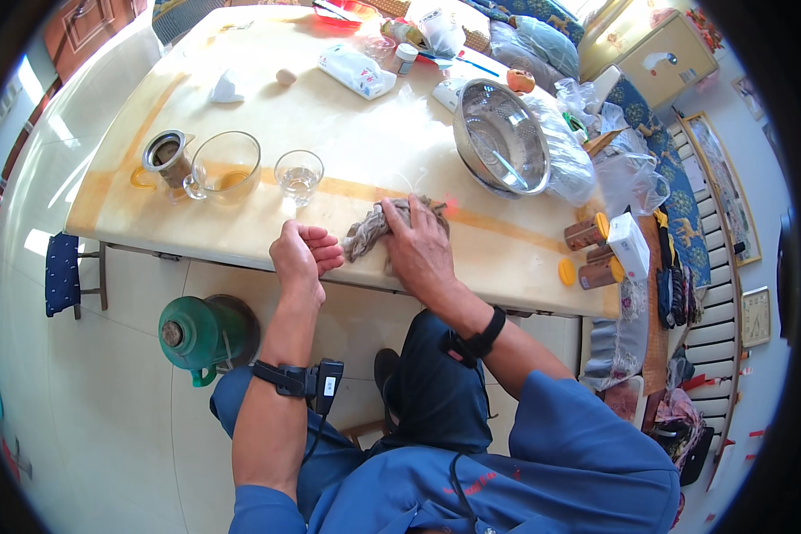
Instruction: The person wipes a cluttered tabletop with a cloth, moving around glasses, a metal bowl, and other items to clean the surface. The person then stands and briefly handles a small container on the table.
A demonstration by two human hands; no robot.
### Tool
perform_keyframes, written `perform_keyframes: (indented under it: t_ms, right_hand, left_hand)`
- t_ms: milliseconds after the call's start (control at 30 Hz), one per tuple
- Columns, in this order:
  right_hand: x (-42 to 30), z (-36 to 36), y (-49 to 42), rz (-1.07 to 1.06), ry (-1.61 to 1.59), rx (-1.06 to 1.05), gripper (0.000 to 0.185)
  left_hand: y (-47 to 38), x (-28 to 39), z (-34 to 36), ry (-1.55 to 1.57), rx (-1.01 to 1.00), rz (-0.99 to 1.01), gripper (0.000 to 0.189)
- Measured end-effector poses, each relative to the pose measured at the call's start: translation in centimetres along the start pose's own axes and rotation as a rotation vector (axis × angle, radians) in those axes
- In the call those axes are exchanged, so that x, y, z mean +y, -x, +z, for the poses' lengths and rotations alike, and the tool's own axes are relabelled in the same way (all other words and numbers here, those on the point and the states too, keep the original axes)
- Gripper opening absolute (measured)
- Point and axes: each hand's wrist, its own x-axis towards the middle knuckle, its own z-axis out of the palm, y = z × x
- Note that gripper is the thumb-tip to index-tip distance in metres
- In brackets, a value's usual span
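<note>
A crumpled grey-brown cloth [374, 230] lies on the table near its front edge. Over it rests my right hand [419, 243], palm down, with the fingers bent across the bunched fabric. My left hand [306, 253] is cupped beside the cloth's left end at the table edge, palm turned inward and fingers loosely curled. I see nothing held in it, though part of the palm is hidden. Just beyond that hand stands a small glass [299, 180] of clear liquid. To its left are a glass mug [230, 163] with a little amber liquid and a metal tea strainer [168, 153].
A metal colander [470, 137] stands at the right, with plastic bags [561, 160] behind it. Brown jars with yellow lids [586, 233] and a white box [627, 243] crowd the right corner. An egg [286, 77] and a tissue pack [357, 72] lie farther back. A green thermos [197, 327] stands below.
</note>
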Motion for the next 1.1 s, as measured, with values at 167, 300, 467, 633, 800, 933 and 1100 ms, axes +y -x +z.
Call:
perform_keyframes:
  t_ms: [167,300,467,633,800,933,1100]
  right_hand:
    - [4.6,4.6,-5.3,0.135,0.033,-0.007,0.051]
    - [7.3,8.2,-11.5,0.256,-0.02,0.066,0.052]
    - [10.7,11.5,-18.0,0.341,-0.126,0.099,0.051]
    - [12.5,12.5,-21.5,0.356,-0.2,0.116,0.041]
    - [13.3,12.1,-20.1,0.228,-0.267,0.119,0.048]
    - [12.8,10.9,-19.2,0.195,-0.404,0.076,0.048]
    - [8.9,9.2,-19.1,0.647,-0.351,-0.096,0.089]
  left_hand:
    - [0.3,0.1,0.0,0.004,0.001,-0.019,0.041]
    - [0.6,0.3,0.1,-0.005,-0.001,-0.021,0.04]
    - [0.7,0.3,0.1,-0.013,-0.006,-0.042,0.037]
    - [0.7,0.4,0.1,-0.017,0.005,-0.026,0.04]
    - [0.2,-0.1,-0.1,0.0,0.02,-0.027,0.039]
    - [-0.9,-0.5,-0.6,-0.023,0.048,-0.043,0.036]
    - [-1.6,-0.3,-1.2,-0.034,0.059,-0.077,0.027]
